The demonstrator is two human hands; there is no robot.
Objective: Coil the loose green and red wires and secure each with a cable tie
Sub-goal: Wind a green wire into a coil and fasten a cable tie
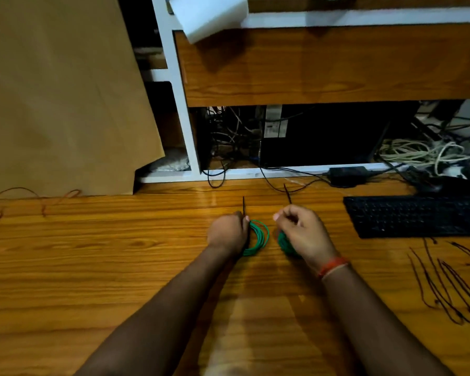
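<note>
At centre frame, my left hand point(226, 232) grips the green wire coil point(259, 237) on the tabletop point(120, 253), with a cable tie point(244, 205) poking upward. My right hand point(301, 234), just right of it, pinches a second tie end point(287, 194) over more green wire. The red wire point(25, 199) lies far left.

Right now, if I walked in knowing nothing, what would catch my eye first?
Probably the bright green wire coil at the middle of the wooden table, gripped by the left hand and the right hand, with thin black cable ties poking up. Next, spare ties lie at the right, below a black keyboard, and a loose red wire sprawls far left.
</note>
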